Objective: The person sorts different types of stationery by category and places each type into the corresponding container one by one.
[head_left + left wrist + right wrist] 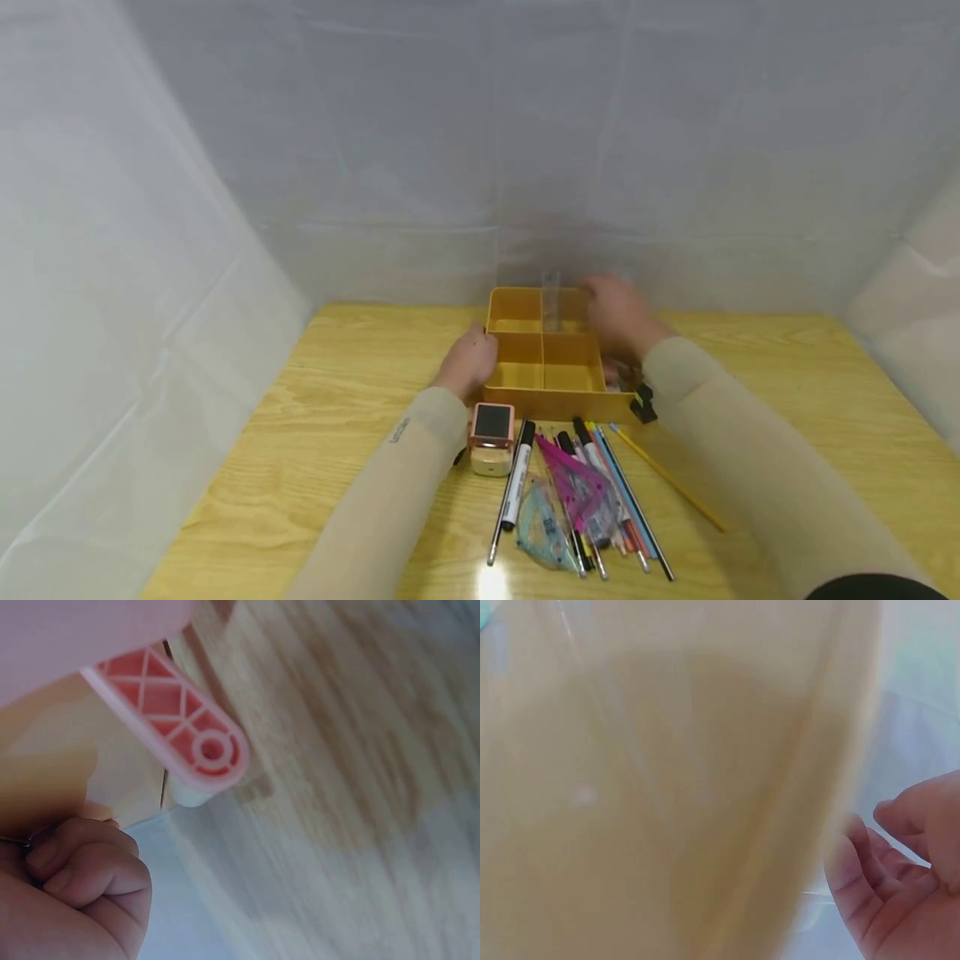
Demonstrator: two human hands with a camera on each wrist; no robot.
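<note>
Yellow tray (pixel 545 392): left hand (pixel 470 360) against its side, right hand (pixel 617 315) loose above.

No writing can be read with certainty. A small dark print sits on the beige left sleeve (pixel 400 430), too tiny to make out. The clear plastic ruler (pixel 551 302) standing in the yellow compartment tray (pixel 558 404) shows no legible numbers.

Left hand (pixel 468 360) sits against the organizer tray (pixel 551 402), at its left wall. Right hand (pixel 617 315) hovers over its far right compartment, ruler (pixel 551 302) standing just left. Pens (pixel 592 492) lie nearer, behind both wrists.
</note>
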